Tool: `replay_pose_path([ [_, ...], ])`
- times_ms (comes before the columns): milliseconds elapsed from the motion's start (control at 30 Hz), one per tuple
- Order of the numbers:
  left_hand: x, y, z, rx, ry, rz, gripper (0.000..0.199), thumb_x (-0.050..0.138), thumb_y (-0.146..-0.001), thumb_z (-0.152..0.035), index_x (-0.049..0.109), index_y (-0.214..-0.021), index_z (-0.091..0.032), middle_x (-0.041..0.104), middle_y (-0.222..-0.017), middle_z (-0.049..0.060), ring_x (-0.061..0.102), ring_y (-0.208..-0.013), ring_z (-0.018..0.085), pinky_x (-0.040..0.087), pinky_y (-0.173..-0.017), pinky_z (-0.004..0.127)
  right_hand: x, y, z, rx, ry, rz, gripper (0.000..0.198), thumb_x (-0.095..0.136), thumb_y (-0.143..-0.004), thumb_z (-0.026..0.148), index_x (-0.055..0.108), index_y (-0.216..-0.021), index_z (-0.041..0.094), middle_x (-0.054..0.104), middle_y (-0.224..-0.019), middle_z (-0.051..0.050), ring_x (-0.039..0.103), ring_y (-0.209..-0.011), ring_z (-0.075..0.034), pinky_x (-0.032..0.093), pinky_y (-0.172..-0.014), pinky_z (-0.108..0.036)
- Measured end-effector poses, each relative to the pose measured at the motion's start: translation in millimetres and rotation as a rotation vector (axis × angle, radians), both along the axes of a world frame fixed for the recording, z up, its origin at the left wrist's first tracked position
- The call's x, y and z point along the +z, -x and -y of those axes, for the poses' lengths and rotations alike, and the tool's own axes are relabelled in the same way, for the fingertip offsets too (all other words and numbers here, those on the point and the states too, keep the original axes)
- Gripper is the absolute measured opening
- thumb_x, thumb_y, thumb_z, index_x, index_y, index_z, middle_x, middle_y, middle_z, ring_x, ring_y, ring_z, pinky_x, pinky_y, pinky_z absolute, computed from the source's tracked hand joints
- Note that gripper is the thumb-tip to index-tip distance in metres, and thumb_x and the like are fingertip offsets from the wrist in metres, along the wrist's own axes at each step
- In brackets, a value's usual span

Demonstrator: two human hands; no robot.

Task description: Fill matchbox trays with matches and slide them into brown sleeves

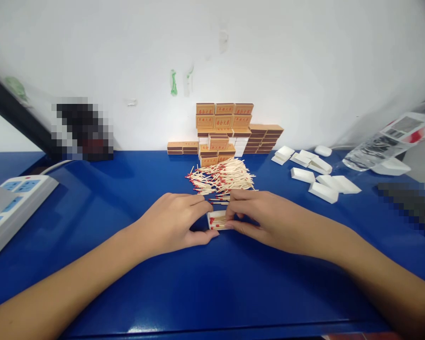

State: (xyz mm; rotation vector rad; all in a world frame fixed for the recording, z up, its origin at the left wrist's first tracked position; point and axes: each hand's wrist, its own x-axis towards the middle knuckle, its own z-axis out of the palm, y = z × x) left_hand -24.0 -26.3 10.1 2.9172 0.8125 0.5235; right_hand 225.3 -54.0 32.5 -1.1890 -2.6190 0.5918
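Note:
A small white matchbox tray (216, 214) lies on the blue table with several red-tipped matches (217, 221) in it. My left hand (177, 219) steadies the tray's left end between thumb and fingers. At the right end, my right hand (253, 215) has its thumb and fingertips closed on the matches' pale ends; these fingers cover that part of the tray. Just beyond both hands spreads a loose heap of matches (230, 175), some with red heads facing left.
Orange matchboxes (223, 122) are stacked against the white wall. White empty trays (324, 191) lie scattered at the right, near a clear plastic bottle (375, 141) lying tilted. A white power strip (21, 203) sits at the left. The blue table's (212, 293) front edge runs along the bottom.

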Motion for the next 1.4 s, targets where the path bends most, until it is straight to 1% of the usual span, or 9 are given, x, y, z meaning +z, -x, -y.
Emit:
replay_pose_path([
  [167,1.1,0,-1,-0.004,0.008,0.011,0.027,0.072,-0.093,-0.042,0.071,-0.096,-0.016,0.072,-0.083,0.0,0.066,-0.069,0.015,0.045,-0.062,0.028,1,0,1,0.024,0.034,-0.001,0.031,0.051,-0.108,0.04,0.07,-0.096,0.019,0.067,-0.102,-0.007,0.063,-0.086,-0.018,0.046,-0.076,-0.032],
  [300,0.5,0,-1,-0.002,0.002,0.011,0.025,0.072,-0.093,-0.041,0.071,-0.096,-0.016,0.071,-0.082,0.0,0.065,-0.068,0.015,0.044,-0.061,0.028,0,-3,2,0.048,0.075,-0.007,0.021,0.054,-0.107,0.034,0.069,-0.101,0.021,0.067,-0.103,-0.005,0.063,-0.088,-0.018,0.046,-0.077,-0.032],
  [367,0.0,1,-1,-0.002,0.004,0.008,0.025,0.071,-0.093,-0.042,0.071,-0.096,-0.016,0.072,-0.083,0.0,0.065,-0.069,0.015,0.045,-0.062,0.028,0,-4,2,0.052,0.079,-0.024,0.019,0.054,-0.107,0.032,0.068,-0.099,0.021,0.067,-0.102,-0.005,0.063,-0.087,-0.018,0.046,-0.077,-0.032],
  [567,0.7,1,0,-0.003,0.008,0.0,0.026,0.07,-0.094,-0.043,0.07,-0.098,-0.017,0.072,-0.083,0.0,0.065,-0.068,0.015,0.044,-0.062,0.027,-2,2,2,-0.031,0.037,-0.087,0.02,0.058,-0.105,0.032,0.064,-0.089,0.021,0.067,-0.094,-0.003,0.061,-0.082,-0.016,0.044,-0.072,-0.03],
  [800,1.6,0,0,-0.003,0.013,-0.018,0.027,0.069,-0.095,-0.044,0.068,-0.095,-0.018,0.073,-0.085,0.0,0.066,-0.07,0.015,0.045,-0.062,0.027,-6,7,-2,-0.052,-0.034,-0.091,0.012,0.061,-0.102,0.025,0.068,-0.092,0.02,0.067,-0.099,-0.004,0.062,-0.084,-0.016,0.044,-0.072,-0.03],
  [1000,3.4,1,1,-0.004,0.029,-0.019,0.024,0.071,-0.094,-0.041,0.068,-0.096,-0.017,0.072,-0.086,0.001,0.066,-0.069,0.015,0.044,-0.061,0.027,-8,8,-2,-0.023,-0.013,-0.064,0.018,0.059,-0.104,0.028,0.069,-0.092,0.019,0.066,-0.098,-0.004,0.061,-0.083,-0.016,0.045,-0.073,-0.03],
  [1167,2.7,1,0,0.001,0.024,-0.026,0.025,0.07,-0.095,-0.043,0.068,-0.096,-0.017,0.072,-0.085,0.001,0.066,-0.069,0.015,0.044,-0.062,0.027,-9,7,-2,-0.049,-0.069,-0.054,0.016,0.061,-0.103,0.028,0.07,-0.094,0.018,0.067,-0.1,-0.005,0.062,-0.083,-0.016,0.044,-0.071,-0.03],
  [1267,1.9,1,0,0.008,0.02,-0.029,0.025,0.068,-0.095,-0.043,0.068,-0.096,-0.018,0.073,-0.085,0.001,0.066,-0.069,0.014,0.044,-0.061,0.027,-9,7,-3,-0.013,-0.057,-0.069,0.019,0.059,-0.104,0.029,0.071,-0.094,0.018,0.067,-0.098,-0.005,0.062,-0.082,-0.016,0.045,-0.072,-0.03],
  [1400,1.5,0,0,-0.002,0.013,-0.021,0.025,0.069,-0.095,-0.042,0.069,-0.099,-0.018,0.073,-0.086,0.001,0.066,-0.069,0.015,0.044,-0.061,0.027,-8,5,-3,-0.01,-0.068,-0.07,0.014,0.06,-0.102,0.023,0.072,-0.096,0.019,0.067,-0.098,-0.006,0.062,-0.081,-0.016,0.044,-0.07,-0.029],
])
